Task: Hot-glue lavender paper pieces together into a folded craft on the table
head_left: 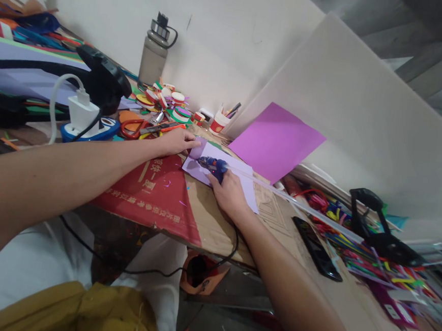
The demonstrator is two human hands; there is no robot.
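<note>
My right hand (229, 189) is wrapped around a blue hot glue gun (218, 166), and a long clear glue stick (280, 191) sticks out of its back. The gun's nozzle points left, close to the surface of a light purple sheet of paper (243, 173) on the cardboard. With fingers closed, my left hand (180, 141) pinches the edge of a small purple paper piece (198, 148) at the sheet's left end. Whether that piece is joined to the sheet, I cannot tell.
Red-handled scissors (132, 128), a box cutter (160, 127) and several ribbon rolls (165, 100) lie beyond my left hand. A bottle (154, 53) and a pen cup (220, 121) stand by the wall. A phone (316, 248) lies right. The black cord (147, 272) hangs below the table edge.
</note>
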